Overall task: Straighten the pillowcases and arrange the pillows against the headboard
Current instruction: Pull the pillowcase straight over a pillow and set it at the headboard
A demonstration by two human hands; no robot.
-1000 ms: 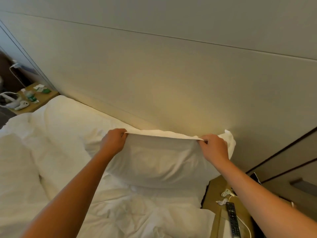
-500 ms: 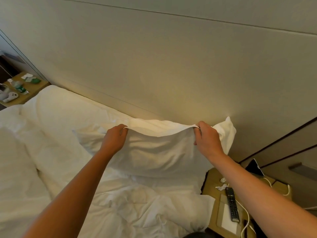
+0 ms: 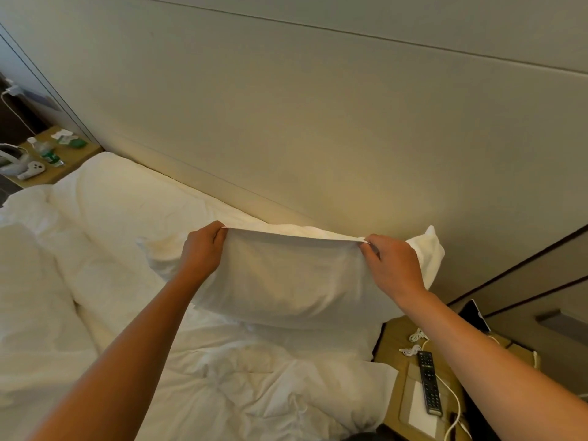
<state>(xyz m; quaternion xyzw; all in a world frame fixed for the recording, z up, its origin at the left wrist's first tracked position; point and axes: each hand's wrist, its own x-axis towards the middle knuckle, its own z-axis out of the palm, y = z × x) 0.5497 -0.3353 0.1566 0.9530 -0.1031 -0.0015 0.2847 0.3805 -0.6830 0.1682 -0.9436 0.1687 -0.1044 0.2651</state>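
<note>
The top edge of the pillowcase (image 3: 286,232) is now drawn taut between the two hands, where half a second ago it sagged in a loose, rippled curve — the slack has been pulled out. The left hand (image 3: 203,249) is closed on the edge at its left end, and the right hand (image 3: 393,265) is pinched shut on it toward the right, thumb and fingers (image 3: 369,246) clamped on the hem. The pillow (image 3: 296,281) is held propped on the bed (image 3: 222,377), its far side close to the headboard (image 3: 318,138); whether it touches cannot be told. Its right corner pokes out beyond the right hand.

Compared with a second ago, the same grip points are kept, but the hands have been carried a little lower and the edge, then straight, was let loose and is tightened again — a shaking or tugging motion is suggested. This pillowcase is judged nearly straightened; setting the pillow back against the headboard is not yet done. A second pillow (image 3: 127,192) lies to the left along the headboard. A remote (image 3: 429,383) rests on the bench (image 3: 397,338) at the right.
</note>
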